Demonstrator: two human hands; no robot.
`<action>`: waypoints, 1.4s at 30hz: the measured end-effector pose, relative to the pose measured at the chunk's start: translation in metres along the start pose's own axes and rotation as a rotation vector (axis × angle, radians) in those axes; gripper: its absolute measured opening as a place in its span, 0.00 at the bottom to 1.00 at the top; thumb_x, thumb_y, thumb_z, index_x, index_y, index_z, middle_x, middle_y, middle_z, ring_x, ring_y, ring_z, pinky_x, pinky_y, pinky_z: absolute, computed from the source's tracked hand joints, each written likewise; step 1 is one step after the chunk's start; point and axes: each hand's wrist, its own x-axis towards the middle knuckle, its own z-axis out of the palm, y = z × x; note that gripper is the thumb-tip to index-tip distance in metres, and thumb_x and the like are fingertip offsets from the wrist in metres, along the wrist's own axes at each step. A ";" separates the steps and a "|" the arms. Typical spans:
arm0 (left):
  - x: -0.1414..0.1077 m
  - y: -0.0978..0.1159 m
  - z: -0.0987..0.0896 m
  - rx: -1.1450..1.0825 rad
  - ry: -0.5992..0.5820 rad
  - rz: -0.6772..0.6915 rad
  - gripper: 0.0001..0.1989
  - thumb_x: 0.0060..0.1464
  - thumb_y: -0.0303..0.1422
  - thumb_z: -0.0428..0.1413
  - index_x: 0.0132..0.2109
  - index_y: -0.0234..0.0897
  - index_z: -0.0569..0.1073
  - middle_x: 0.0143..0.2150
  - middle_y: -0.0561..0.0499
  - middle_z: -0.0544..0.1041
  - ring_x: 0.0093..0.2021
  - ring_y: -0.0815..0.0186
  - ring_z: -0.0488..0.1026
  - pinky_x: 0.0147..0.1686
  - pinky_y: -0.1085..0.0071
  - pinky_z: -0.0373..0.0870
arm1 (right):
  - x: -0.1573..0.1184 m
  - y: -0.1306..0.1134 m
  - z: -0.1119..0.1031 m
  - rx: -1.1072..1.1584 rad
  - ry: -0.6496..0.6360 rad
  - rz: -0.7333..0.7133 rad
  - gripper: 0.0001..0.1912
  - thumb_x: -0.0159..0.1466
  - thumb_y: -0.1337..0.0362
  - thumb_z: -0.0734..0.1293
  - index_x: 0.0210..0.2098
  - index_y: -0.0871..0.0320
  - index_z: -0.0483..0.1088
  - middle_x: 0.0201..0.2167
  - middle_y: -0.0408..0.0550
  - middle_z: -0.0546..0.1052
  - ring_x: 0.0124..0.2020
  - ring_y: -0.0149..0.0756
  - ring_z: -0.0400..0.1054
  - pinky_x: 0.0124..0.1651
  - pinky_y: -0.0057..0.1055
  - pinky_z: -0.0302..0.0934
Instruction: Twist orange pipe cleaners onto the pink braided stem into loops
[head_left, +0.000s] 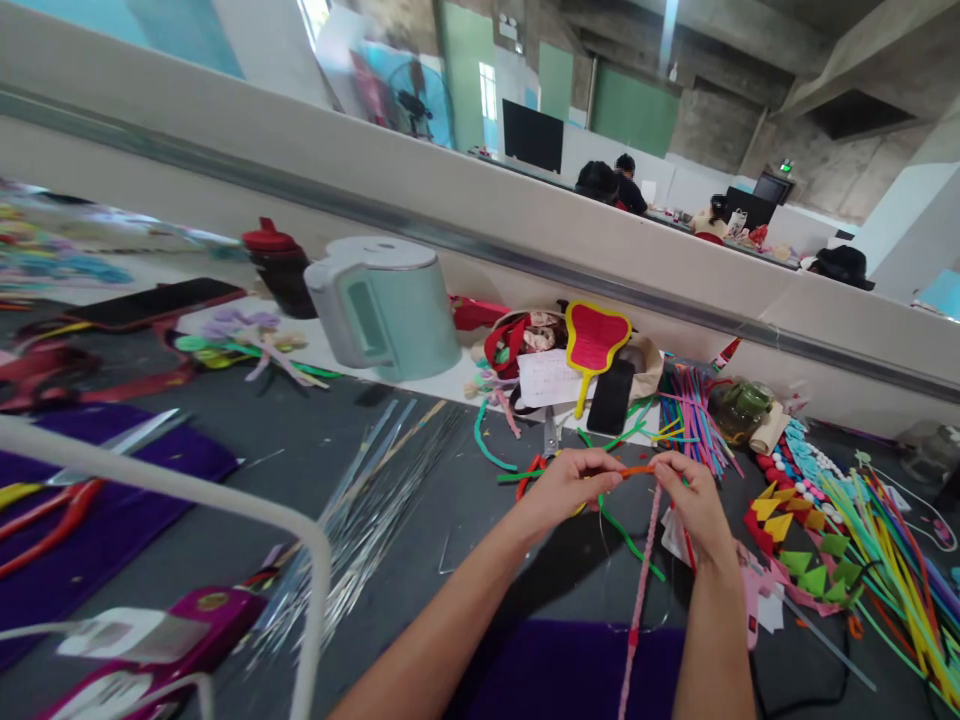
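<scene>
Both hands are raised over the desk, with a short orange pipe cleaner [638, 470] stretched between their fingertips. My left hand [574, 487] pinches its left end, and my right hand [694, 492] pinches near its right end. A long pink twisted strand [642, 590] hangs from beside my right fingertips down to the lower edge; whether it is joined to the orange piece I cannot tell. Beneath it lies a dark purple mat [570, 665]. Green pipe cleaners [628, 535] lie behind and below my left hand. Scissors with red-orange handles [534, 475] are partly hidden by that hand.
Bundled wires [360, 530] lie to the left, near a white curved bar [247, 505]. A pale green kettle [397, 310] stands by the partition [480, 235]. At right are colourful pipe cleaners [892, 560] and a jar [741, 408]. Other people sit beyond the partition.
</scene>
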 end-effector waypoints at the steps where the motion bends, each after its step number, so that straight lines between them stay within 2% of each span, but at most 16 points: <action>1: 0.000 -0.001 0.001 0.021 0.011 0.016 0.14 0.43 0.40 0.62 0.32 0.31 0.78 0.23 0.54 0.69 0.21 0.73 0.64 0.20 0.76 0.58 | 0.000 -0.001 0.000 -0.001 0.006 -0.001 0.11 0.61 0.59 0.62 0.32 0.59 0.73 0.27 0.43 0.72 0.31 0.35 0.65 0.35 0.28 0.57; 5: 0.001 -0.002 0.001 0.063 0.053 0.043 0.13 0.45 0.38 0.61 0.34 0.31 0.78 0.23 0.54 0.70 0.20 0.73 0.63 0.20 0.76 0.57 | 0.000 -0.003 0.000 -0.087 0.033 -0.048 0.11 0.62 0.60 0.61 0.33 0.57 0.73 0.27 0.44 0.73 0.31 0.35 0.66 0.35 0.29 0.57; 9: 0.001 -0.001 0.001 0.026 0.069 0.045 0.13 0.45 0.38 0.61 0.34 0.31 0.78 0.19 0.55 0.69 0.19 0.73 0.62 0.19 0.76 0.56 | 0.001 -0.005 0.004 -0.222 0.082 -0.105 0.12 0.63 0.59 0.61 0.35 0.55 0.75 0.32 0.46 0.77 0.36 0.38 0.68 0.42 0.32 0.59; 11: 0.002 -0.003 -0.001 -0.022 0.081 0.035 0.13 0.44 0.38 0.62 0.33 0.31 0.78 0.19 0.55 0.69 0.18 0.73 0.63 0.19 0.76 0.56 | 0.002 -0.006 0.005 -0.277 0.177 -0.120 0.13 0.63 0.57 0.61 0.37 0.55 0.75 0.35 0.48 0.78 0.39 0.40 0.69 0.45 0.35 0.59; 15: 0.005 -0.007 -0.009 -0.218 0.108 -0.032 0.14 0.40 0.38 0.65 0.30 0.30 0.77 0.18 0.56 0.69 0.17 0.74 0.63 0.19 0.76 0.60 | 0.000 -0.002 -0.003 -0.332 0.451 -0.118 0.16 0.64 0.56 0.60 0.40 0.57 0.74 0.40 0.53 0.78 0.44 0.43 0.69 0.50 0.39 0.58; 17: 0.006 -0.008 -0.015 -0.339 0.127 -0.078 0.14 0.38 0.37 0.66 0.29 0.30 0.76 0.18 0.56 0.68 0.17 0.75 0.62 0.19 0.77 0.62 | -0.001 0.003 -0.009 -0.290 0.512 -0.065 0.18 0.64 0.54 0.59 0.42 0.58 0.74 0.42 0.54 0.78 0.45 0.44 0.69 0.50 0.39 0.59; 19: 0.007 -0.009 -0.022 -0.439 0.166 -0.105 0.14 0.36 0.35 0.68 0.30 0.30 0.76 0.19 0.55 0.69 0.17 0.76 0.62 0.19 0.78 0.63 | -0.002 0.009 -0.014 -0.210 0.483 0.018 0.20 0.63 0.51 0.60 0.43 0.59 0.73 0.42 0.55 0.78 0.44 0.44 0.70 0.49 0.39 0.61; 21: 0.007 -0.009 -0.029 -0.502 0.207 -0.113 0.14 0.36 0.33 0.68 0.31 0.30 0.77 0.19 0.56 0.69 0.18 0.77 0.62 0.19 0.79 0.63 | -0.002 0.014 -0.015 -0.107 0.385 0.103 0.22 0.62 0.49 0.60 0.43 0.60 0.73 0.40 0.56 0.78 0.40 0.44 0.73 0.45 0.39 0.63; 24: 0.008 -0.010 -0.038 -0.541 0.227 -0.103 0.13 0.38 0.31 0.67 0.33 0.29 0.77 0.18 0.56 0.68 0.17 0.76 0.62 0.18 0.79 0.64 | -0.001 0.017 -0.007 0.052 0.229 0.206 0.26 0.59 0.45 0.62 0.44 0.61 0.72 0.38 0.56 0.79 0.36 0.43 0.74 0.38 0.37 0.66; 26: 0.010 -0.013 -0.043 -0.557 0.240 -0.086 0.13 0.39 0.30 0.67 0.34 0.29 0.77 0.18 0.56 0.68 0.18 0.76 0.63 0.18 0.80 0.65 | -0.001 0.014 0.001 0.166 0.176 0.255 0.28 0.57 0.44 0.64 0.45 0.61 0.71 0.38 0.56 0.79 0.37 0.44 0.75 0.33 0.34 0.67; 30: 0.013 -0.019 -0.050 -0.592 0.256 -0.065 0.12 0.41 0.29 0.66 0.35 0.29 0.77 0.18 0.56 0.68 0.18 0.77 0.63 0.18 0.80 0.65 | -0.009 0.005 0.018 0.413 0.130 0.346 0.28 0.53 0.46 0.69 0.45 0.60 0.70 0.36 0.53 0.79 0.35 0.43 0.75 0.28 0.31 0.68; 32: 0.014 -0.022 -0.052 -0.596 0.247 -0.063 0.11 0.42 0.29 0.65 0.35 0.29 0.77 0.19 0.56 0.68 0.18 0.77 0.63 0.18 0.80 0.65 | -0.018 0.002 0.024 0.485 0.112 0.365 0.24 0.53 0.48 0.70 0.42 0.60 0.71 0.32 0.51 0.78 0.31 0.40 0.75 0.25 0.29 0.67; 37: 0.014 -0.022 -0.053 -0.566 0.193 -0.098 0.11 0.43 0.29 0.64 0.36 0.28 0.77 0.19 0.56 0.67 0.17 0.77 0.62 0.17 0.80 0.63 | -0.046 0.007 0.033 0.619 0.158 0.413 0.16 0.54 0.53 0.72 0.30 0.60 0.70 0.21 0.42 0.75 0.18 0.29 0.69 0.19 0.23 0.62; 42: 0.014 -0.025 -0.045 -0.638 0.103 -0.165 0.11 0.42 0.30 0.64 0.34 0.28 0.77 0.19 0.57 0.67 0.18 0.78 0.62 0.18 0.80 0.62 | -0.062 0.022 0.043 0.906 0.126 0.434 0.13 0.54 0.55 0.73 0.30 0.58 0.71 0.24 0.42 0.75 0.23 0.28 0.70 0.23 0.22 0.63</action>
